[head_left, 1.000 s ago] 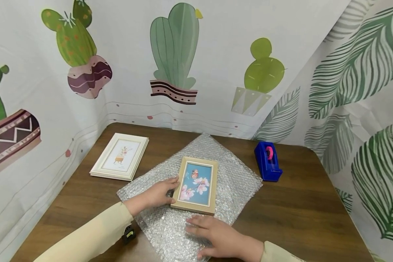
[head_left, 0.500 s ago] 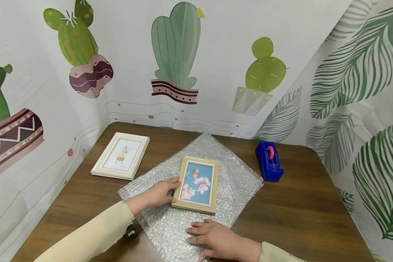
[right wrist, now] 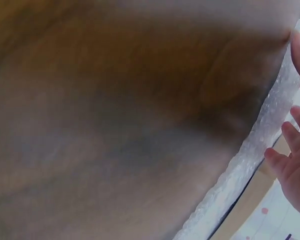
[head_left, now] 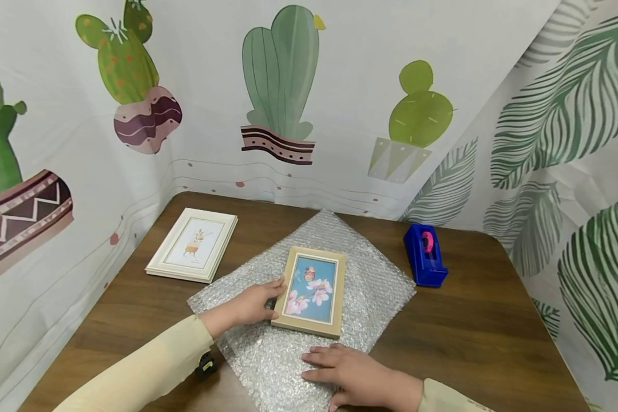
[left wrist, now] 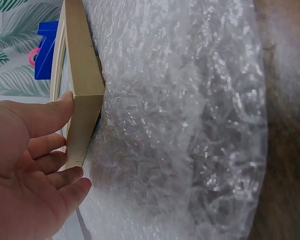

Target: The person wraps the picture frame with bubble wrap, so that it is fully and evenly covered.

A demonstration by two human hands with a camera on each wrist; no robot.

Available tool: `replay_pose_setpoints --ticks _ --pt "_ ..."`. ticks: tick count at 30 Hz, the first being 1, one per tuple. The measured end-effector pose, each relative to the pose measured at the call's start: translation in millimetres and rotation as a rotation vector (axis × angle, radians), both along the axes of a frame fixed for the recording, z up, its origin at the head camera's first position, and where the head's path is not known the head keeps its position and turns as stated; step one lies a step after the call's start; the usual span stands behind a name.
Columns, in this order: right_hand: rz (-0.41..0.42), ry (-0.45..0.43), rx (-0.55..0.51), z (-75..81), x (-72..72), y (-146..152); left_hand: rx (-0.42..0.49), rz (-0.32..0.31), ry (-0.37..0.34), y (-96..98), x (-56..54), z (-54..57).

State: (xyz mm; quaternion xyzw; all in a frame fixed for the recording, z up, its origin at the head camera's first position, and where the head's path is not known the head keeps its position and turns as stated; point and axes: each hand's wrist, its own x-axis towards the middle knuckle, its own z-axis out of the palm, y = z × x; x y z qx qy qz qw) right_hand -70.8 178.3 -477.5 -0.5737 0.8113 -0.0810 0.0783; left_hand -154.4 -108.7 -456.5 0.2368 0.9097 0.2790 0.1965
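Observation:
A light wood picture frame (head_left: pixel 309 293) with pink flowers on blue lies face up on a sheet of bubble wrap (head_left: pixel 371 257), set cornerwise on the table. My left hand (head_left: pixel 252 302) is at the frame's left side, fingers loosely spread. Thumb (left wrist: pixel 52 116) at the near corner, it touches the frame's edge in the left wrist view. My right hand (head_left: pixel 352 375) is spread low over the near part of the bubble wrap, in front of the frame. In the right wrist view its thumb (right wrist: pixel 299 52) reaches the wrap's edge.
White picture frames (head_left: pixel 191 246), stacked, lie at the back left. A blue tape dispenser (head_left: pixel 425 256) with a pink core stands at the right, close to the wrap's right corner. Beside the left cuff is a small black device (head_left: pixel 205 366). A patterned cloth (head_left: pixel 206 68) hangs behind the table.
My right hand has shifted a little to the right and nearer over the bubble wrap. The left hand stays at the frame, and the whole view has drifted slightly.

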Motion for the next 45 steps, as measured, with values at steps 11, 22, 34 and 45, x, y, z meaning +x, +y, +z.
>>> replay_pose_setpoints --ticks 11,22,34,45 --pt "0.075 0.166 -0.027 -5.9 2.8 2 0.011 -0.001 -0.018 2.1 1.9 -5.4" --pt "0.022 0.317 -0.342 -10.5 2.3 -5 0.023 -0.035 -0.015 0.6 0.4 -4.7" --pt "-0.732 -0.082 -0.6 8.8 -12.1 -42 0.087 -0.026 -0.072 -3.3 -10.4 -6.9" --pt "-0.677 0.335 -0.434 10.5 -39.6 -37 0.013 -0.064 -0.092 -0.4 -25.7 -5.1"
